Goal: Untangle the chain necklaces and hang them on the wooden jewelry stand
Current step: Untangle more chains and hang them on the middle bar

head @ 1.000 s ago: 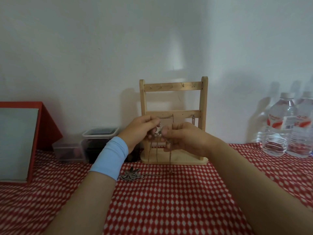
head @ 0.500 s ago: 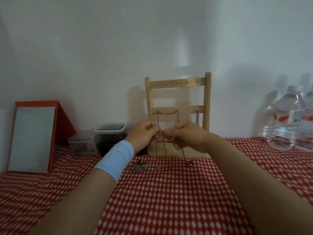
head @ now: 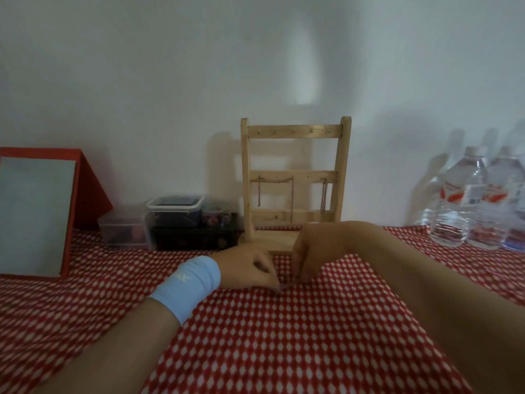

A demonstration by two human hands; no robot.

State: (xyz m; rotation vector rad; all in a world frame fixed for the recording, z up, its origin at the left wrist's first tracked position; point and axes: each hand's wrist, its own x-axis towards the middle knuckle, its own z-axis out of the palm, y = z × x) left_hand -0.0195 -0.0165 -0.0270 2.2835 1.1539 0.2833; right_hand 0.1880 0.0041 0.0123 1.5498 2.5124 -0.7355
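checkered cloth (head: 284, 351), both hands' fingers (head: 267, 275) pinched low, grip unclear, chains (head: 292, 199) hanging vertically on stand (head: 342, 172)

One view only, head camera, wide-angle. Looks forward and slightly down over table with red checked cloth (head: 284, 336) toward white wall (head: 199, 66). Both forearms enter from bottom edge, near lens. Left hand (head: 250, 268) and right hand (head: 315, 248) sit at mid-frame. Wooden stand (head: 295, 177) stands upright beyond them, centred, against wall. Edges look bent by lens.
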